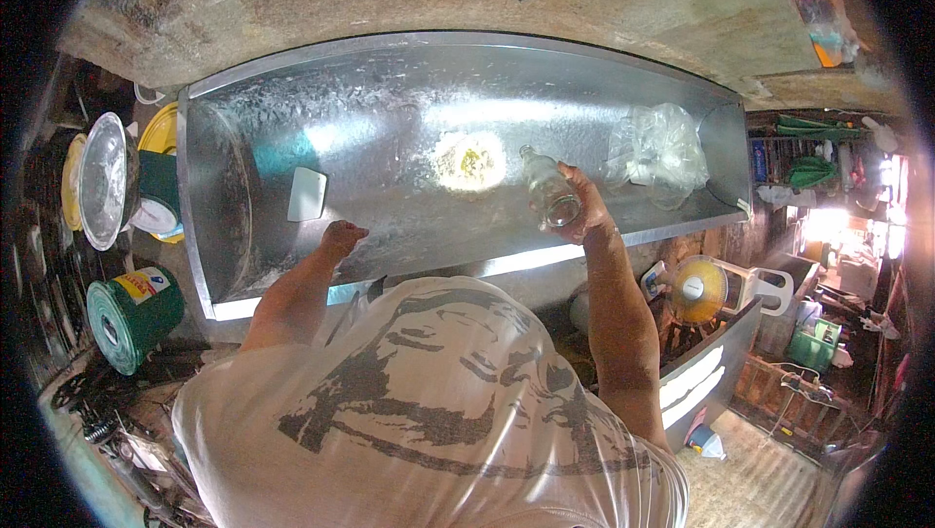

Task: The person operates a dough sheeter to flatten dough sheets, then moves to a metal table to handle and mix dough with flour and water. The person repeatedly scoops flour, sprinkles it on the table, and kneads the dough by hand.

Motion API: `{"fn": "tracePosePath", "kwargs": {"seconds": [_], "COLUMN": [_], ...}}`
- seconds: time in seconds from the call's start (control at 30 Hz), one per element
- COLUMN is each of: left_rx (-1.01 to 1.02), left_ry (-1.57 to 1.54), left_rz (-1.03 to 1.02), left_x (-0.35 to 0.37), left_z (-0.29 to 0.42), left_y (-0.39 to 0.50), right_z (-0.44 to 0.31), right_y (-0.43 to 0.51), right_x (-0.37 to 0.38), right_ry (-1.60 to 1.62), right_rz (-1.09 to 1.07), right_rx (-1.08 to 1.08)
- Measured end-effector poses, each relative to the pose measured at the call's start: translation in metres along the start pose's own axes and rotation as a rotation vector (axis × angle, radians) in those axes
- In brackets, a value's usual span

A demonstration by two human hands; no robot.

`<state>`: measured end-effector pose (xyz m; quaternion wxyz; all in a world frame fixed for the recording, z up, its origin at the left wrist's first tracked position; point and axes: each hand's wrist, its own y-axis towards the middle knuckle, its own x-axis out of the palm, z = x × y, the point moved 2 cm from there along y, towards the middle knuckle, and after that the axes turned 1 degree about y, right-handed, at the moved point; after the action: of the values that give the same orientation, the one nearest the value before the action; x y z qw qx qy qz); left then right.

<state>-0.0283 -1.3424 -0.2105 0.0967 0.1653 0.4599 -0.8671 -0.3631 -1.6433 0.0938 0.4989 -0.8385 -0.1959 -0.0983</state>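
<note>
My right hand point(590, 210) is wrapped around a clear glass bottle point(544, 181), held tilted above the metal work surface point(394, 214). The bottle's neck points away from me and its base faces back towards me. My left hand point(343, 238) hovers over the near left part of the surface, fingers curled in, with nothing visible in them. Just beyond it lies a flat white scraper point(307, 194). Between the hands and farther off is a bright whitish patch with a yellow smear point(471, 159) at its middle.
Crumpled clear plastic bags point(661, 152) lie at the right end, inside the raised metal rim point(467, 38). To the left stand a metal basin point(108, 181) and a green lidded bucket point(139, 320). A fan point(699, 289) with yellow blades stands at my right.
</note>
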Motion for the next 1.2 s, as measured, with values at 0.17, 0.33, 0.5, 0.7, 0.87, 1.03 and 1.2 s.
{"fn": "tracePosePath", "kwargs": {"seconds": [0.17,0.33,0.5,0.7,0.87,1.03,1.2], "left_rx": [-0.058,0.005,0.032,0.019,0.173,0.490,0.534], "left_ry": [0.022,-0.090,-0.065,-0.032,0.003,0.046,0.938], "left_rz": [-0.010,0.017,0.020,-0.006,-0.047,0.030,-0.003], "left_x": [-0.003,0.001,0.000,0.002,0.005,0.005,0.010], "left_z": [-0.007,-0.002,-0.010,-0.003,-0.002,-0.058,0.009], "left_y": [0.003,0.001,0.007,0.005,0.009,0.033,0.014], "right_z": [0.000,0.004,0.001,0.004,0.003,0.001,0.016], "right_y": [0.005,0.006,0.000,0.002,0.005,0.008,0.016], "right_x": [-0.001,-0.009,0.004,-0.003,-0.014,0.018,-0.029], "right_ry": [-0.026,-0.005,-0.034,0.022,0.033,-0.091,-0.012], "right_rz": [-0.124,-0.104,-0.137,-0.048,-0.158,-0.778,-0.618], "right_rx": [-0.050,-0.067,-0.067,0.003,-0.033,-0.372,-0.203]}}
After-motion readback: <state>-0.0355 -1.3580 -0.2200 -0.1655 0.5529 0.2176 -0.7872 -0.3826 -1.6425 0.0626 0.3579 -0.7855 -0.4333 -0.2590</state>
